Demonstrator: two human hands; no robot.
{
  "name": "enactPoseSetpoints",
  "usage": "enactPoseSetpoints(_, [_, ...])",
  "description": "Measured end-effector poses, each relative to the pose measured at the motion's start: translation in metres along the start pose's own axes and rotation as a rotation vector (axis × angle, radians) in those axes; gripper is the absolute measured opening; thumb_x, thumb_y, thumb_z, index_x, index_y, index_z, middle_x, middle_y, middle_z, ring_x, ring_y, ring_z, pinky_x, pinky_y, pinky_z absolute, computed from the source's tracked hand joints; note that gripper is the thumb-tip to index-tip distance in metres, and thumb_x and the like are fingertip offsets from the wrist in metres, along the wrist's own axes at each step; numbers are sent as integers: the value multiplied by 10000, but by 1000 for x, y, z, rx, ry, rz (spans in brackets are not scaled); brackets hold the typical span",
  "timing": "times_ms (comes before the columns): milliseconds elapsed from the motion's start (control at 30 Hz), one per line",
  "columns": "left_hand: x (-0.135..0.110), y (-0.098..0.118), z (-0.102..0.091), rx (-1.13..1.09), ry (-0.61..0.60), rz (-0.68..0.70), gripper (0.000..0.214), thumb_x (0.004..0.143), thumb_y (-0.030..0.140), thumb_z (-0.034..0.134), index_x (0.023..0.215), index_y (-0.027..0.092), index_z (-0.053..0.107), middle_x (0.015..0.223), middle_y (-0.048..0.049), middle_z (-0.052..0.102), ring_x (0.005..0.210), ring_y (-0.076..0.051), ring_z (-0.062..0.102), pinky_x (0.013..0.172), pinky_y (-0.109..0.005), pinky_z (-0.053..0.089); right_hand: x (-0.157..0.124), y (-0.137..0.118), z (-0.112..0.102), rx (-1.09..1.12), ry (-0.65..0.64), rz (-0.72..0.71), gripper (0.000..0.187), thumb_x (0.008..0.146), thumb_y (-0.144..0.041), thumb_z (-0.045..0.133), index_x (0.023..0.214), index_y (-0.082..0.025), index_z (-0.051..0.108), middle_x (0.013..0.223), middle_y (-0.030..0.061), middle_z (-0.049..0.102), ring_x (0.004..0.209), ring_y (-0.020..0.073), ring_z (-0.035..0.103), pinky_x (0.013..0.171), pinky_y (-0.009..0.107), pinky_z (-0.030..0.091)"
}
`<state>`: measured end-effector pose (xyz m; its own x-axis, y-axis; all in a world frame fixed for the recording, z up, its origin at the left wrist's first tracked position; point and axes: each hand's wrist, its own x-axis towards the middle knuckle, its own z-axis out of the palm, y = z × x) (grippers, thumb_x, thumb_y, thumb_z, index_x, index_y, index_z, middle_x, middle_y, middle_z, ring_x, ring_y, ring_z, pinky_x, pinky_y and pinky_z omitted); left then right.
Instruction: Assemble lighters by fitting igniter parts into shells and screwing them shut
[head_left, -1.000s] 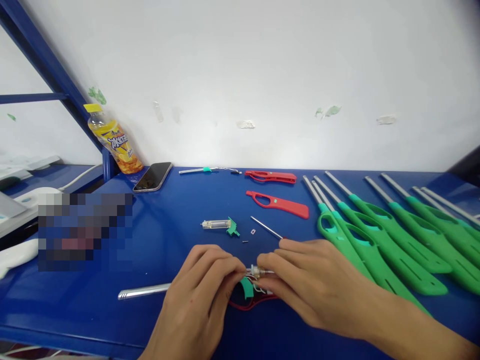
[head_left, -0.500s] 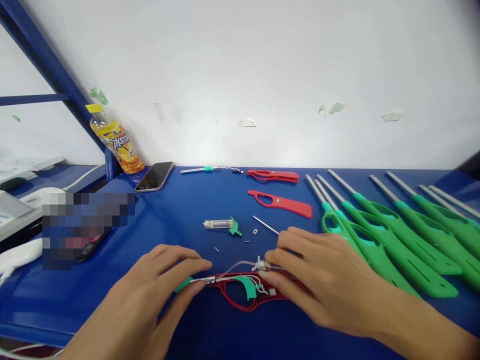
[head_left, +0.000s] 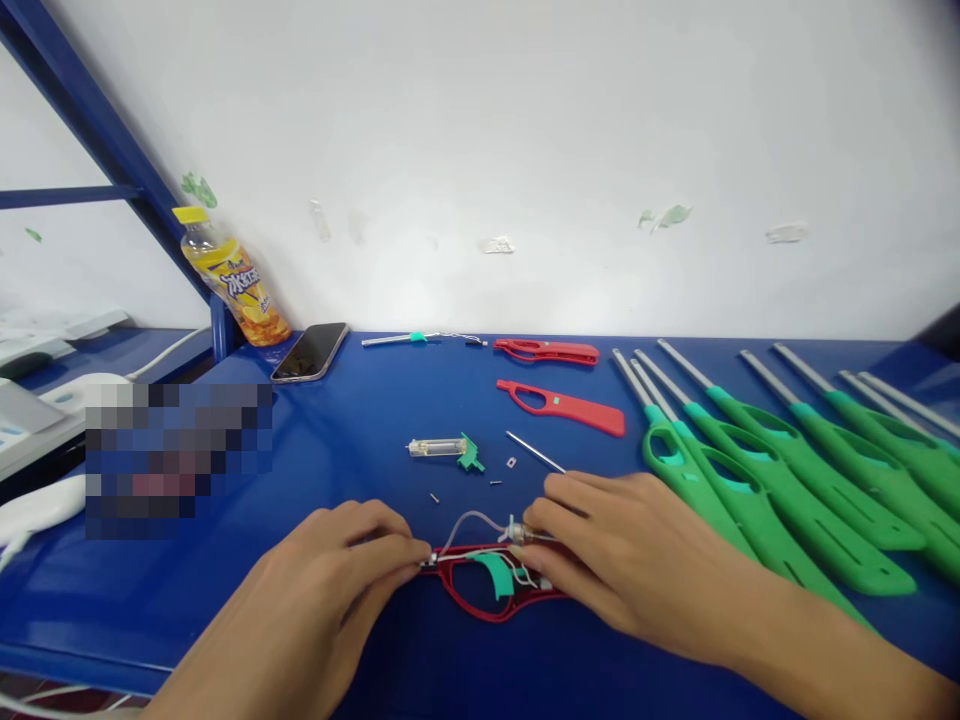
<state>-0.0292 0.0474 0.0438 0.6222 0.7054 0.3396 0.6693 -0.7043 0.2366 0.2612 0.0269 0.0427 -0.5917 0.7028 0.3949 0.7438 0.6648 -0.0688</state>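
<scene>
A red lighter shell half (head_left: 480, 612) lies in front of me with a teal trigger (head_left: 493, 577) and white wires in it. At its narrow left end, the fingers of my left hand (head_left: 341, 570) pinch the lighter nozzle (head_left: 430, 560), whose silvery part peeks out at the fingertips; the rest is covered. My right hand (head_left: 607, 545) is closed around a clear gas tank (head_left: 525, 534) just above the shell's handle. Most of that tank is hidden by the fingers. From its valve end a thin clear hose (head_left: 469, 518) arches left toward the nozzle.
Beyond my hands lie a clear tank with a green piece (head_left: 442, 449), small screws (head_left: 435, 498), a metal rod (head_left: 532, 450) and red shell halves (head_left: 562, 408). Several green lighters (head_left: 757, 450) fill the right. A phone (head_left: 311, 352) and a drink bottle (head_left: 236, 280) stand back left.
My left fingers have shifted slightly right and closed more tightly over the nozzle, hiding its teal collar. My right hand has moved a little left with the clear tank, and the hose arches higher.
</scene>
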Motion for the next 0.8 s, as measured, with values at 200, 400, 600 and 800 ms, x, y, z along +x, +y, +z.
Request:
enactPoseSetpoints(200, [2,0,-3,-42,-29,9,312,1102,303,498,1061,382,797,994,43,763,811,-162,772,713,-258,632,1,-1,-2,-3,2,6,511,1186,-416,272,892,-230,646,777,-19,647,619,171,639,522,366,310])
enactPoseSetpoints(400, [3,6,-1,-11,1,-2,367,1068,223,456,960,350,783,979,18,748,800,-179,754,681,-263,614,1,-1,-2,11,1,2,498,1185,-417,279,914,-229,652,791,-17,655,625,171,641,531,360,323])
enactPoseSetpoints(600, [2,12,-3,35,42,74,300,1012,146,487,895,289,724,930,-12,700,772,-177,722,644,-239,578,1,-1,-3,19,-23,8,489,1185,-415,279,916,-231,643,796,-18,650,634,173,638,540,361,330])
enactPoseSetpoints(800, [5,14,3,48,53,75,264,1017,151,504,992,287,730,967,-7,718,787,-190,733,717,-285,616,0,-2,-3,10,-17,7,498,1187,-405,277,905,-231,650,801,-17,652,625,172,624,542,363,336])
